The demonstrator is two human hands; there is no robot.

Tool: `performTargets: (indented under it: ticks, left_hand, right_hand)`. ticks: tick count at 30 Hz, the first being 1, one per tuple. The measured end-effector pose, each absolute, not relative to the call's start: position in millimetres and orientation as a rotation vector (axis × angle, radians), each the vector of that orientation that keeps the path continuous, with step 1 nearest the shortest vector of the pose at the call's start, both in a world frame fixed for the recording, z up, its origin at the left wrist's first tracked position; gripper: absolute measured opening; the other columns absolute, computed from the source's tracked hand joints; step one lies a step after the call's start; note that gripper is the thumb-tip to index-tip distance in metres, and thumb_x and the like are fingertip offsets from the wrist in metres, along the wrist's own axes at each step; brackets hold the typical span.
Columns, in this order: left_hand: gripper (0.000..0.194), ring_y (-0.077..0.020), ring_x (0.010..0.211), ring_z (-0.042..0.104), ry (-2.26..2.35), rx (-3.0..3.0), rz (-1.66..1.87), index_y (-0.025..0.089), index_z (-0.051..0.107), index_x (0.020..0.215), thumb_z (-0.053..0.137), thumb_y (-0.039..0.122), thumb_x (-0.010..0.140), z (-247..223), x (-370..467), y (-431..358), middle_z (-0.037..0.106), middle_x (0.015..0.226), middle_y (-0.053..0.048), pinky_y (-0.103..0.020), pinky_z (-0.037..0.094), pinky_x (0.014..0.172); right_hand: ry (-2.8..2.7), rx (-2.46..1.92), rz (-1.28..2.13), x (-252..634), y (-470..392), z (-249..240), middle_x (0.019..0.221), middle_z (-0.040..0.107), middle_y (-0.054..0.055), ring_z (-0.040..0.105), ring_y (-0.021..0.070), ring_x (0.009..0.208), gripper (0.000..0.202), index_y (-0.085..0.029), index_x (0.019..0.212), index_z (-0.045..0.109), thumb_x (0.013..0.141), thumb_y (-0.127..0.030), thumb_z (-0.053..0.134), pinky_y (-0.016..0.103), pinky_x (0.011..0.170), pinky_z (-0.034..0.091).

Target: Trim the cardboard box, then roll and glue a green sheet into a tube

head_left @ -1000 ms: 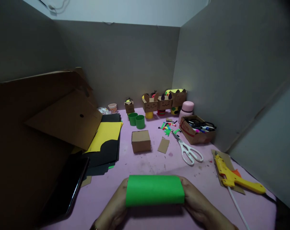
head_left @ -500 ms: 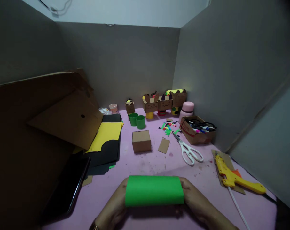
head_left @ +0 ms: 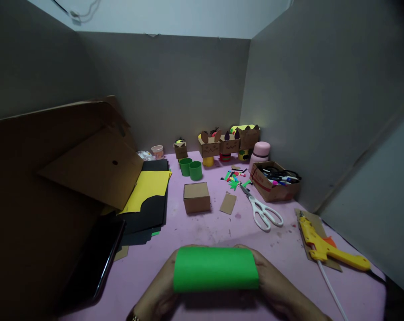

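A curved sheet of green paper (head_left: 215,269) spans the space between my hands, low in the middle of the view. My left hand (head_left: 170,278) grips its left end, and my right hand (head_left: 267,278) grips its right end. Most of my fingers are hidden behind the paper; some knuckles show above its far edge. Beyond it on the table stands a small closed cardboard box (head_left: 197,198). A flat cardboard piece (head_left: 228,203) lies to the box's right, and two green paper rings (head_left: 195,170) stand behind the box.
White-handled scissors (head_left: 263,214) and a yellow glue gun (head_left: 325,249) lie at the right. A cardboard box of pens (head_left: 275,191) stands behind them. Black and yellow sheets (head_left: 153,189) and a phone (head_left: 95,263) lie at the left. Cardboard figures (head_left: 210,148) line the back.
The green paper has tilted slightly and come a little nearer to me. More of my fingers now show over its far edge. Both hands still hold it.
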State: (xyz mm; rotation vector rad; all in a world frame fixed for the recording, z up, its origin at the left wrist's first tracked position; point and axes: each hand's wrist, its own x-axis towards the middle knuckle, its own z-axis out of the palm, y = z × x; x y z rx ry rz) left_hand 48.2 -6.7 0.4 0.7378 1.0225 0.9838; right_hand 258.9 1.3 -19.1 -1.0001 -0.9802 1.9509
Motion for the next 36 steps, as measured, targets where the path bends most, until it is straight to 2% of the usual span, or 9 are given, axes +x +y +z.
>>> performTargets:
  ticks: [2, 6, 9, 15, 19, 23, 28, 32, 36]
  left_hand:
    - [0.024, -0.0287, 0.086, 0.067, 1.024, 0.689, 0.998, 0.021, 0.076, 0.084, 0.07, 0.026, 0.061, 1.0, 48.9, -6.8, 0.077, 0.078, 0.0, -0.039, 0.044, 0.084]
    - [0.015, -0.0297, 0.086, 0.067, 1.006, 0.649, 1.013, 0.022, 0.075, 0.074, 0.067, 0.027, 0.063, 1.3, 49.9, -5.5, 0.077, 0.076, 0.0, -0.041, 0.044, 0.086]
    - [0.014, -0.0294, 0.084, 0.067, 1.007, 0.614, 1.002, 0.023, 0.075, 0.072, 0.07, 0.028, 0.059, -0.3, 50.6, -4.4, 0.076, 0.071, 0.0, -0.04, 0.044, 0.084]
    - [0.018, -0.0278, 0.083, 0.066, 1.022, 0.588, 0.977, 0.022, 0.074, 0.069, 0.075, 0.033, 0.054, 5.2, 52.0, -6.4, 0.074, 0.066, -0.001, -0.037, 0.044, 0.082]
    - [0.022, -0.0245, 0.079, 0.066, 1.063, 0.585, 0.928, 0.021, 0.075, 0.076, 0.076, 0.029, 0.055, 9.8, 51.1, -6.7, 0.076, 0.075, 0.0, -0.035, 0.045, 0.078]
    - [0.026, -0.0266, 0.08, 0.066, 1.055, 0.567, 0.935, 0.02, 0.075, 0.077, 0.077, 0.028, 0.052, 7.8, 50.7, -6.2, 0.076, 0.078, -0.003, -0.042, 0.042, 0.087]
    - [0.022, -0.0352, 0.097, 0.063, 1.003, 0.557, 0.927, 0.021, 0.074, 0.068, 0.078, 0.035, 0.052, 2.3, 50.8, -8.3, 0.075, 0.072, -0.008, -0.049, 0.033, 0.098]
    - [0.025, -0.0355, 0.101, 0.062, 1.017, 0.538, 0.953, 0.021, 0.074, 0.069, 0.077, 0.039, 0.051, -3.0, 50.2, -9.5, 0.076, 0.073, -0.007, -0.049, 0.033, 0.098]
    - [0.022, -0.0332, 0.098, 0.064, 0.981, 0.547, 0.935, 0.02, 0.075, 0.071, 0.076, 0.034, 0.054, 1.7, 53.1, -9.5, 0.077, 0.079, -0.007, -0.046, 0.036, 0.096]
  right_hand:
    - [-0.962, -0.985, 1.936, 258.3, 1.2, -18.8, 0.064, 0.06, -0.003, 0.052, 0.0108, 0.05, 0.021, -0.018, 0.087, 0.064, 0.066, -0.022, 0.066, 0.019, 0.042, 0.043]
    - [-0.94, -0.993, 1.914, 257.6, 1.4, -19.5, 0.075, 0.064, -0.002, 0.053, 0.0101, 0.05, 0.038, -0.022, 0.105, 0.062, 0.067, -0.025, 0.067, 0.02, 0.042, 0.045]
    - [-0.921, -0.981, 1.909, 256.7, 1.9, -20.8, 0.067, 0.06, -0.003, 0.051, 0.0088, 0.048, 0.031, -0.02, 0.098, 0.062, 0.067, -0.025, 0.067, 0.018, 0.041, 0.043]
    - [-0.954, -0.963, 1.908, 255.1, 2.5, -16.8, 0.065, 0.056, -0.005, 0.049, 0.0091, 0.048, 0.023, -0.02, 0.09, 0.06, 0.069, -0.024, 0.064, 0.018, 0.039, 0.044]
    - [-0.969, -0.955, 1.932, 256.1, 1.8, -15.2, 0.062, 0.054, -0.006, 0.048, 0.009, 0.048, 0.02, -0.021, 0.088, 0.059, 0.069, -0.025, 0.065, 0.018, 0.042, 0.041]
    - [-0.959, -0.891, 1.893, 256.7, 1.9, -16.4, 0.067, 0.057, -0.004, 0.05, 0.0091, 0.057, 0.019, -0.019, 0.085, 0.06, 0.069, -0.025, 0.07, 0.018, 0.051, 0.04]
    - [-0.972, -0.948, 1.971, 255.5, 3.5, -19.6, 0.06, 0.053, -0.006, 0.046, 0.0083, 0.045, 0.021, -0.021, 0.086, 0.057, 0.069, -0.028, 0.068, 0.018, 0.041, 0.041]
    - [-1.002, -0.956, 1.942, 255.4, 4.6, -21.7, 0.064, 0.055, -0.005, 0.05, 0.0098, 0.05, 0.025, -0.021, 0.09, 0.059, 0.069, -0.032, 0.067, 0.019, 0.041, 0.044]
    - [-0.988, -0.985, 1.936, 255.7, 4.1, -19.7, 0.063, 0.055, -0.005, 0.048, 0.0085, 0.047, 0.026, -0.02, 0.092, 0.061, 0.069, -0.03, 0.067, 0.018, 0.04, 0.044]
